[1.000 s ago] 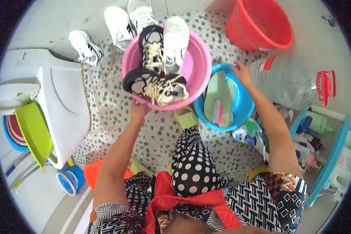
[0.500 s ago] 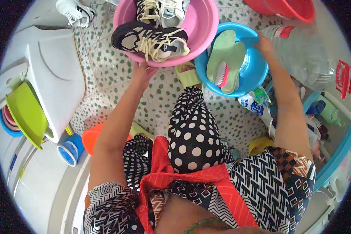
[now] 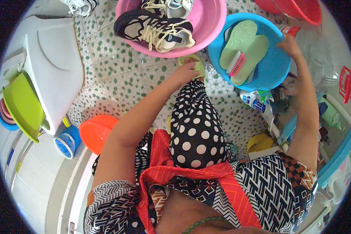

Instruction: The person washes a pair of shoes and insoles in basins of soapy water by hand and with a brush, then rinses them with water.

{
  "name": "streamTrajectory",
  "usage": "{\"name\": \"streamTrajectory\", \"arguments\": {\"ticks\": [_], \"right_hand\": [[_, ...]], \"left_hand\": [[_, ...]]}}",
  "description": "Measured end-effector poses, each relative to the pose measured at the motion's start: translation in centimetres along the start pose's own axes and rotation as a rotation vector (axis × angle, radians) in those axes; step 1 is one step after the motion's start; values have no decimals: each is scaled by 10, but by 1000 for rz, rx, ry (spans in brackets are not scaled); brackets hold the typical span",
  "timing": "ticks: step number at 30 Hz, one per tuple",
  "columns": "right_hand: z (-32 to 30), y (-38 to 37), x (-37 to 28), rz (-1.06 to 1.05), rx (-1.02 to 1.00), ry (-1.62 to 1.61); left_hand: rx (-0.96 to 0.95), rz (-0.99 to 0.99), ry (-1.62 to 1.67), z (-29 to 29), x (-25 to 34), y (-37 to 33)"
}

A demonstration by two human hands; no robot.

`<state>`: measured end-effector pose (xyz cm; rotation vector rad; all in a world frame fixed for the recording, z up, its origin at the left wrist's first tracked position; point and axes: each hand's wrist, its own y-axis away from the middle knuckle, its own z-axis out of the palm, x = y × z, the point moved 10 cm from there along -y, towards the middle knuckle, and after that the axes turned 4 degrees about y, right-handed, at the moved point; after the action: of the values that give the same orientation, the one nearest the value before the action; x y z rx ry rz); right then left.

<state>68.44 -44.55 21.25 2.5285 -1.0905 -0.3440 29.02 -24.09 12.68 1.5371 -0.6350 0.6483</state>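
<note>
My right hand is closed on the right rim of a round blue basin, which is lifted and tilted a little. Two light green insoles lie in it, with a pink brush with white bristles resting on them. My left hand holds nothing; its fingers are apart, above the yellow-green slipper on my foot. Beyond that hand stands a pink basin heaped with lace-up shoes. The nearest is a black and cream sneaker.
A red basin is at the far right, near a large clear plastic bottle. An orange basin and a small blue bucket stand at left. A white fixture takes up the left side. Bags and bottles crowd the right.
My left hand has left the pink basin's rim and moved right, toward the slipper. The blue basin, still in my right hand, appears farther right and slightly higher.
</note>
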Motion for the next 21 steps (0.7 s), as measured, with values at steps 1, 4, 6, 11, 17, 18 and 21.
{"name": "streamTrajectory", "arguments": {"ticks": [1,4,6,11,17,18,21], "right_hand": [[-2,-5,-9,12,-57,-59],[-54,-18,-25,-20,-154,-39],[-90,-18,9,-21,-154,92],[-134,-3,23,-10,-217,-390],[-174,-11,-56,54,-30,-617],[-178,-14,-87,-7,-1,-658],[-196,-18,-239,-226,-105,-671]], "left_hand": [[0,61,-107,1,12,-5],[-137,-20,-117,15,17,-17],[-139,55,-100,24,40,-21],[-335,102,564,35,96,16],[-164,208,1055,-46,138,95],[-86,179,1058,-66,136,110],[168,169,1155,-125,101,146]]}}
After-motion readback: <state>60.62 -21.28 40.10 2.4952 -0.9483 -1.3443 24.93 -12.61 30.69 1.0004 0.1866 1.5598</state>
